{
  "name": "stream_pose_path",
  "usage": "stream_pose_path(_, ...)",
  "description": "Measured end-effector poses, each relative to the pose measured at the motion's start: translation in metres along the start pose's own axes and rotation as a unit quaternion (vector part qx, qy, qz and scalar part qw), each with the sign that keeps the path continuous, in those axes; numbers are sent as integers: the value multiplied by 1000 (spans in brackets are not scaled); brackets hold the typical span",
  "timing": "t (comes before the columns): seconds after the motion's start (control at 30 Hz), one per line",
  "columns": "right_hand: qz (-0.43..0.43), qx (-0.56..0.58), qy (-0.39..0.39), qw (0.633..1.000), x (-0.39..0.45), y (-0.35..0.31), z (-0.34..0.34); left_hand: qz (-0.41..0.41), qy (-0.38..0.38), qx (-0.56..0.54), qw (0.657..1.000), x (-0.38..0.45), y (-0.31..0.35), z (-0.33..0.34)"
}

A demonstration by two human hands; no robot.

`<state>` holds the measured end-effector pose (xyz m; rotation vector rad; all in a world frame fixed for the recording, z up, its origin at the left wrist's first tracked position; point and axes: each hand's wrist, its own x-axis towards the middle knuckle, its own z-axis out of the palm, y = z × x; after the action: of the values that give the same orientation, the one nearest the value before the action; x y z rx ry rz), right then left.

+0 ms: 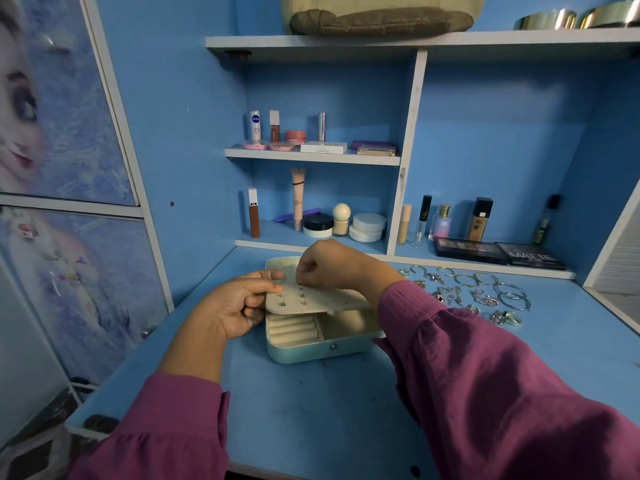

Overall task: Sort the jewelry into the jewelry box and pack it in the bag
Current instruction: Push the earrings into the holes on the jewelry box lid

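Two hands meet in the middle of the frame. Left hand (239, 308) pinches the cream earring panel (317, 297) above the pale green jewelry box (311, 349). Right hand (320, 263) pinches something tiny. Shiny silver jewelry (478, 292) waits right on the blue surface (311, 410).

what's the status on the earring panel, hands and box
Left hand grips earring panel edge. Right hand pinches a stud into it. Jewelry box open beneath. Loose jewelry waits at right.
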<state>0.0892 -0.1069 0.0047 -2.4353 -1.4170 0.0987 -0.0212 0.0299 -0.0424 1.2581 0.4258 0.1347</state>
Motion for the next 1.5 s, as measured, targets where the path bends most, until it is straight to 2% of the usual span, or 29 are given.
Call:
stream_pose_path(0.2,30,145,45,988,-24,15,-3,-8,-6,-6,1000,-3,2,3)
stream_pose_path(0.37,118,178,63,975,-49,41,-15,0,-24,-29,999,-4,5,2)
stream_pose_path(0.43,133,198,69,969,-60,49,-19,0,-33,-40,999,-5,7,3)
stream_pose_path(0.57,152,169,86,970,-69,57,-18,6,-67,-61,996,-4,9,0)
stream_pose_path(0.7,181,216,126,951,-62,57,1,30,-70,-77,994,-3,8,1)
stream_pose_path(0.8,196,212,170,942,-55,53,12,43,-43,-51,997,1,7,-1)
stream_pose_path(0.9,197,202,207,937,-49,51,18,87,15,-3,996,6,5,-2)
stream_pose_path(1.03,201,206,227,931,-49,48,22,146,126,111,975,14,-2,-1)
stream_pose_path(1.1,199,213,231,928,-49,49,22,168,149,143,964,16,-4,3)
stream_pose_path(1.2,200,222,233,925,-49,49,22,203,140,143,958,19,-6,5)
stream_pose_path(1.5,192,230,241,923,-51,49,23,219,102,94,966,24,-8,5)
